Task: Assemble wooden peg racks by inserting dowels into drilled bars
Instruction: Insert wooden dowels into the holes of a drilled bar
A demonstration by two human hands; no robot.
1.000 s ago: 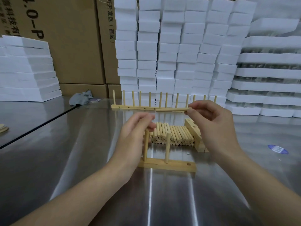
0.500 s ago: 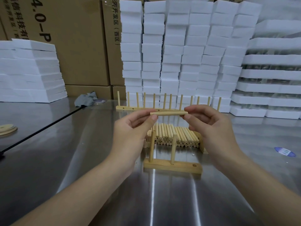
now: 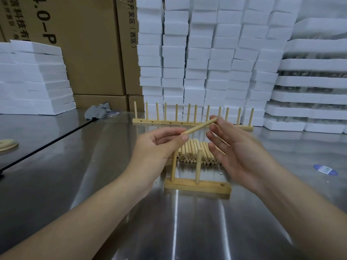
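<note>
Now we see the left grip (image 3: 159, 145) alone pinching the dowel (image 3: 200, 126), which tilts toward 2 o'clock; earlier it was level between both. The right grip (image 3: 238, 147) has let go, fingers spread. The drilled bar (image 3: 210, 186) sits at 6 o'clock on the worktop (image 3: 93, 184).

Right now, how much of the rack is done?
Done: two pegs stand in the near bar; a row of racks stands behind. In hand: the left hand pinches one dowel; the right hand is open. Left: one empty hole shows.
</note>
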